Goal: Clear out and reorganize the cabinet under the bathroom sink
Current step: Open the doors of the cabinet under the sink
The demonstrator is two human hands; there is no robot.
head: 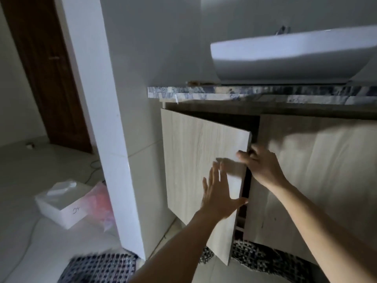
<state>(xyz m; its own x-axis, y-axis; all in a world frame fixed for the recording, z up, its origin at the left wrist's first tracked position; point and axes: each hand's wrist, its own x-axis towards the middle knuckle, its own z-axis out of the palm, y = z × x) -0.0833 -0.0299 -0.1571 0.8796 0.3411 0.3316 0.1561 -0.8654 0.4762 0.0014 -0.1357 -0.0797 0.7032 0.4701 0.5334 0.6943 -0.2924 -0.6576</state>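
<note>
A handwritten mark on the white box [63, 203] is illegible.

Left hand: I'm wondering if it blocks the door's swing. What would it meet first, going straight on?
Likely the left cabinet door: the left hand already lies open against its front face, fingers pointing up, though actual contact is hard to judge.

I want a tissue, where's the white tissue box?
In the head view, the white tissue box sits on the floor at the left, beside a pink plastic bag by the white pillar.
</note>
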